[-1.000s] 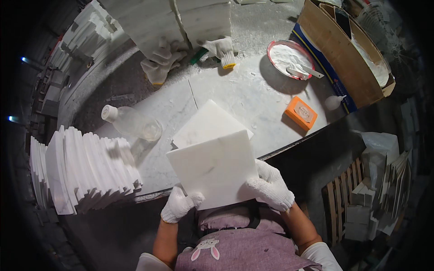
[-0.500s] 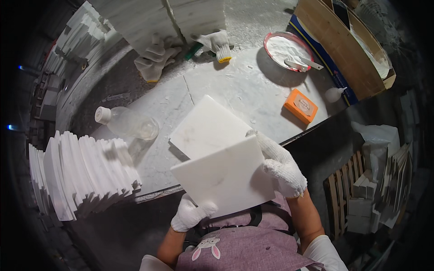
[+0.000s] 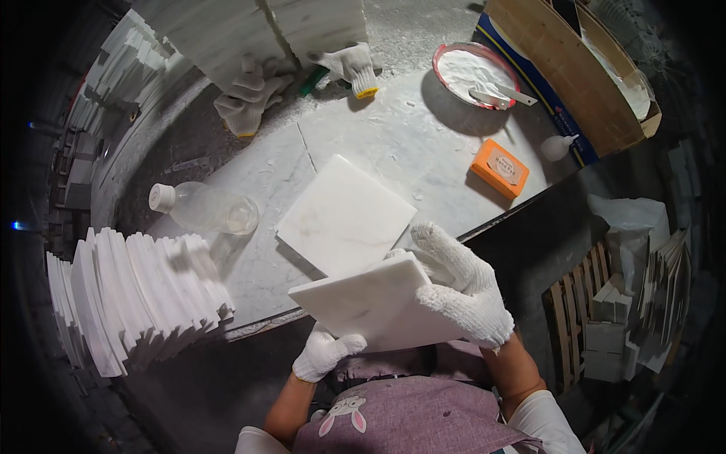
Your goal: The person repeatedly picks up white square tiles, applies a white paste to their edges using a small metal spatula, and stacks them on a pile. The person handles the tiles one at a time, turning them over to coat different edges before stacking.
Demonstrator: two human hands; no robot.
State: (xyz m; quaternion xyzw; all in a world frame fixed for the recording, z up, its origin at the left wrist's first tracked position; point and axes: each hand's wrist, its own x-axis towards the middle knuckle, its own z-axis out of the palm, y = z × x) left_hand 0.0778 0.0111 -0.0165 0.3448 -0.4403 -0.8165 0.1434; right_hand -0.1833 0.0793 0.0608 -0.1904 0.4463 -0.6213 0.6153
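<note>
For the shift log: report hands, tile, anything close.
Left hand, right hand: both gripping white tile. White tile held tilted. Second tile lying on bench, partly hidden behind it.

Honestly, the tile (image 3: 370, 304) is looking like smooth stone with a soft satin sheen, while the gloves (image 3: 475, 306) are showing rough, matt knit cloth. The apron (image 3: 423, 408) is looking matt and woven. The tabletop (image 3: 386, 140) is passing for smooth stone, the bottle (image 3: 208, 207) is showing clear, shiny plastic, and the box (image 3: 556, 72) is looking like matt cardboard.
</note>
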